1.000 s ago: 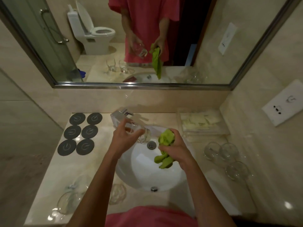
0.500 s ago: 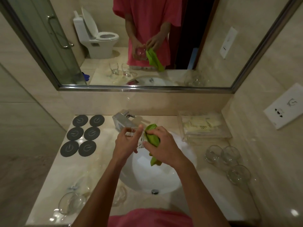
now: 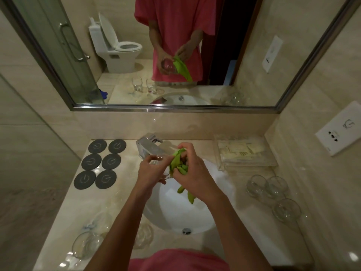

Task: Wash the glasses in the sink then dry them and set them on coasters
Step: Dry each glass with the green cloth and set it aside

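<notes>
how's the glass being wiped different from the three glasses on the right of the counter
The glass is gripped in the left hand above the sink; the three glasses rest on the counter, untouched. The right hand works a green cloth against the held glass; nothing touches the three. The held glass is mostly hidden by fingers; the three are in plain sight. All are clear glass.
</notes>
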Demonstrator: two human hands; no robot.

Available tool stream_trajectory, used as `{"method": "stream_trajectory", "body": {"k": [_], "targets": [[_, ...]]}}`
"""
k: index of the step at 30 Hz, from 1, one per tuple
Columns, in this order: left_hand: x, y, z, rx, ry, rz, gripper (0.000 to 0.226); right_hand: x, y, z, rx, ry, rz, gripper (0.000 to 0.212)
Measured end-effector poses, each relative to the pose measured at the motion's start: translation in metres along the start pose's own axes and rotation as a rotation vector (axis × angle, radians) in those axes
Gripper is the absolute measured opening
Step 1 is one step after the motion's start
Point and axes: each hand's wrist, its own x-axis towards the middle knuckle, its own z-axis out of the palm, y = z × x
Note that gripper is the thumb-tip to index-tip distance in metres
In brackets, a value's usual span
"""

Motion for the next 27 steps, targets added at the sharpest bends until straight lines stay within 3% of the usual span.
{"method": "stream_trajectory", "body": {"k": [4, 8, 14, 17, 20, 23, 27], "targets": [[0.003, -0.002, -0.001, -0.066, 0.061, -0.027, 0.046, -0.002, 0.005, -0.007, -0.285, 0.006, 0.047, 0.048], [0.004, 0.0, -0.004, -0.096, 0.036, -0.031, 0.045, -0.003, 0.014, -0.01, -0.417, 0.045, 0.055, 0.063], [-0.005, 0.01, 0.002, -0.139, -0.117, 0.0, 0.036, 0.0, 0.017, 0.005, -0.067, 0.085, -0.033, 0.06], [-0.008, 0.011, 0.006, -0.162, -0.191, -0.014, 0.041, -0.001, 0.017, 0.015, 0.191, 0.238, -0.026, 0.055], [-0.012, 0.012, 0.007, -0.201, -0.223, -0.041, 0.04, -0.002, 0.019, 0.012, 0.436, 0.272, -0.021, 0.048], [-0.014, 0.013, 0.008, -0.24, -0.23, -0.067, 0.04, -0.003, 0.022, 0.009, 0.461, 0.248, -0.054, 0.046], [-0.019, 0.016, 0.013, -0.304, -0.26, -0.107, 0.041, 0.0, 0.024, 0.01, 0.307, 0.288, -0.098, 0.042]]}}
